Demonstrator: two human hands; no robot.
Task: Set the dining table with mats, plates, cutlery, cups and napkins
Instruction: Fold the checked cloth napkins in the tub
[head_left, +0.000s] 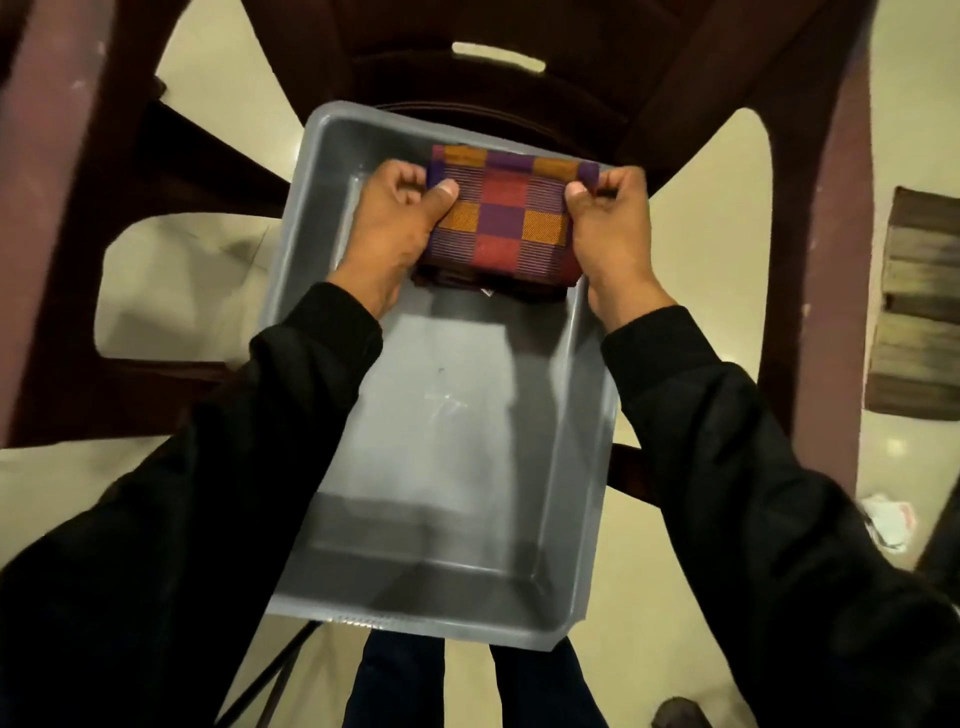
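Your left hand (395, 218) and right hand (608, 218) pinch the soft folded cloth (501, 218) above the gray tub (332, 291); it should sag, so support both side edges.

left hand (400, 223): fingers curled, gripping | right hand (608, 228): fingers curled, gripping

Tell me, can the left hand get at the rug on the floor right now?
Probably not. The left hand and right hand both grip the folded cloth over the grey tub; the rug lies far right, past the chair leg.
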